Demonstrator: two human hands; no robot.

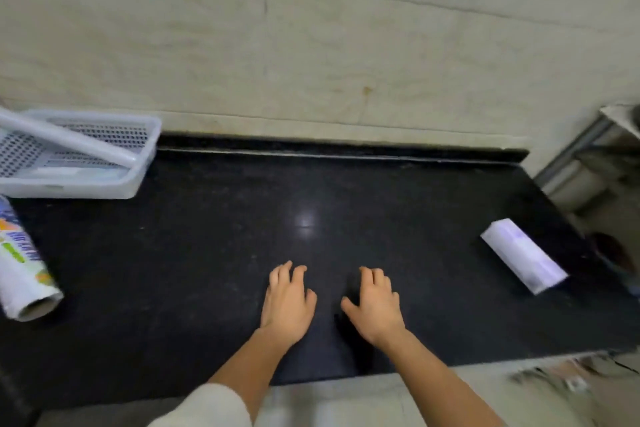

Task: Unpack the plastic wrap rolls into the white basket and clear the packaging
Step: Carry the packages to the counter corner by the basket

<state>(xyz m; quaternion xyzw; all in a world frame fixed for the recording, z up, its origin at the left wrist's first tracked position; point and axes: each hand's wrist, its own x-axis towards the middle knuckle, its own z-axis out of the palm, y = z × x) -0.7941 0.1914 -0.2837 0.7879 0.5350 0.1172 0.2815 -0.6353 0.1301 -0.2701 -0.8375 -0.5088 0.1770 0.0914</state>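
Note:
Both hands lie flat on the black counter (311, 204), palms down, near its front edge. My left hand (287, 302) and my right hand (375, 305) hold nothing, fingers slightly apart. A white perforated basket (138, 163) sits at the far left against the wall, with a long white roll (65, 142) leaning diagonally across it and another pale wrapped piece lying inside. A roll in printed packaging (24, 267) lies at the left edge, its cardboard core end facing me. A folded white box or wrapper (523, 255) lies at the right.
A beige tiled wall (311, 45) runs behind the counter. A metal rack (585, 149) stands past the counter's right end. A dark round object (609, 250) sits off the right edge, blurred. Pale floor or ledge shows below the front edge.

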